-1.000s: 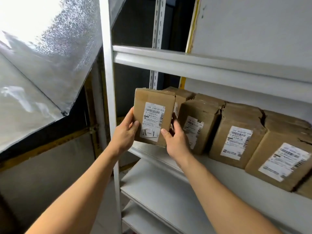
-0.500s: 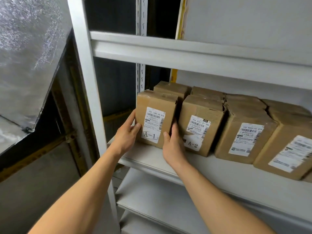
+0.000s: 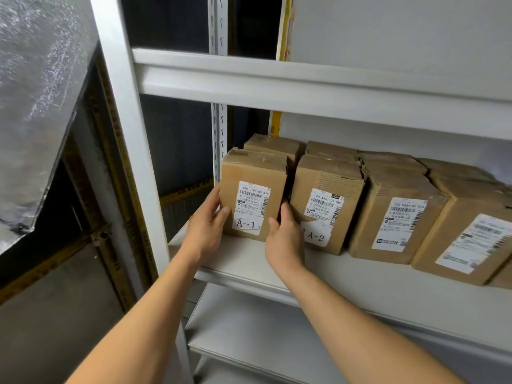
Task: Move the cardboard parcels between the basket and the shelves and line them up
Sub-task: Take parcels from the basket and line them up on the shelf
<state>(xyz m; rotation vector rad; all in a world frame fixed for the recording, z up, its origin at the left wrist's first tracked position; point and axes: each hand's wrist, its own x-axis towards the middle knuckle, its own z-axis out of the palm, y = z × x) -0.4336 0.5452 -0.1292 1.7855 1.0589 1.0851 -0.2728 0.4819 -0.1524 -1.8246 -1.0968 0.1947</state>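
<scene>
A-1 parcel [image 3: 253,194] upright at shelf [image 3: 360,275] left end; left hand [image 3: 206,227] and right hand [image 3: 282,239] clasp its sides. Risk: shoving it skews against A-2 parcel [image 3: 325,202], or tips off the open end

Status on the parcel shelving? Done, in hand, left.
Done: A-2 parcel and its neighbours stand in a row on the shelf. In hand: left hand and right hand grip the A-1 parcel, gap beside A-2. Left: close it. Basket not visible.
</scene>
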